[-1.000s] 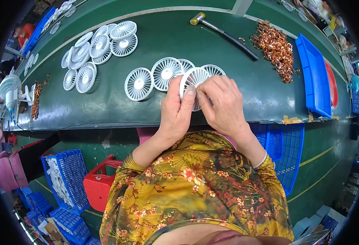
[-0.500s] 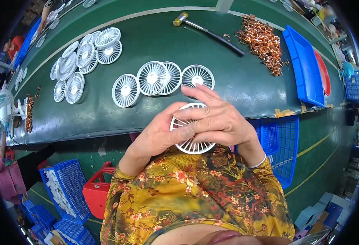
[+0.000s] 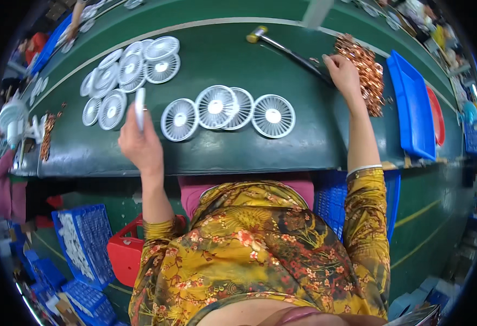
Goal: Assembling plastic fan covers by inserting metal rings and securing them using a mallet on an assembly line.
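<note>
Our left hand [image 3: 139, 142] is partly closed, and between thumb and fingers we have hold of a white round grille [image 3: 140, 107], turned nearly edge-on and rising above the fingertips. Motion blurs both, so we cannot tell exactly how each finger sits on the rim. The held grille is over the green table [image 3: 222, 155], between the heaped cluster of white grilles [image 3: 131, 68] on its left and a row of four grilles on its right. In that row, the leftmost grille [image 3: 179, 119] is nearest to our hand; the middle two overlap, and the rightmost grille [image 3: 273, 116] lies apart from them.

Our right hand [image 3: 345, 76] is well apart from the held grille, across the table at the left edge of the pile of copper-coloured rings [image 3: 370, 73]. Its fingers are bent with their tips close together; we cannot tell whether they have hold of a ring. The hammer [image 3: 291, 53] lies slantwise just beside that hand, its dark handle ending near the palm. Beyond the pile we see a blue tray [image 3: 412, 106] and a red tray [image 3: 437, 117].
</note>
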`<state>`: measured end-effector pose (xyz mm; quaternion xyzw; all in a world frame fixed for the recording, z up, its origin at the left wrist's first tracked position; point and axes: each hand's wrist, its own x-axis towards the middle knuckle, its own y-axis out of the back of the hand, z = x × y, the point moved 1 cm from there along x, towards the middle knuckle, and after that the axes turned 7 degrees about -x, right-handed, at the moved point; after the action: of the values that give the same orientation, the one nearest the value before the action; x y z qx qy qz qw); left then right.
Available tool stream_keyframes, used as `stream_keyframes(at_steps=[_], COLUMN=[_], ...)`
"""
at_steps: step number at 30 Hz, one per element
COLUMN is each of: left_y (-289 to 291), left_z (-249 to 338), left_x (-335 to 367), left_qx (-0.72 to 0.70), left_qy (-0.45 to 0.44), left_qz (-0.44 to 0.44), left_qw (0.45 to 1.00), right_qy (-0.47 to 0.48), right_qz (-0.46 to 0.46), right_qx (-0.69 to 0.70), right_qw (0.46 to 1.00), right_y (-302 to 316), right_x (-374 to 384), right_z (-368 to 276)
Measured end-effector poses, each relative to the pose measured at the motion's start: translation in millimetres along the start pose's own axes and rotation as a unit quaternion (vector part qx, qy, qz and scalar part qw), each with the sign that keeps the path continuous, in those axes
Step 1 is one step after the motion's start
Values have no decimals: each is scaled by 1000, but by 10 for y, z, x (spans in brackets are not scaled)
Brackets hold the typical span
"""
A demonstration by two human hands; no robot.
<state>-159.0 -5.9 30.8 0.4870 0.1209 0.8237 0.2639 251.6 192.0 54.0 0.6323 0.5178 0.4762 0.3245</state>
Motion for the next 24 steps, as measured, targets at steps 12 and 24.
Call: stream_keyframes(at_steps=[12, 24], left_y=[-269, -1158], left_z=[241, -378], left_x=[485, 1255], left_qx=[-68, 206], left_qy=[-80, 6], left_qz=[-139, -377], left_qw=[985, 903], right_qy=[30, -88], right_qz=[49, 11], right_qx=[-128, 44], right_qw=[990, 995], right_y=[340, 388], right_x=[-176, -1290], right_z=[34, 89])
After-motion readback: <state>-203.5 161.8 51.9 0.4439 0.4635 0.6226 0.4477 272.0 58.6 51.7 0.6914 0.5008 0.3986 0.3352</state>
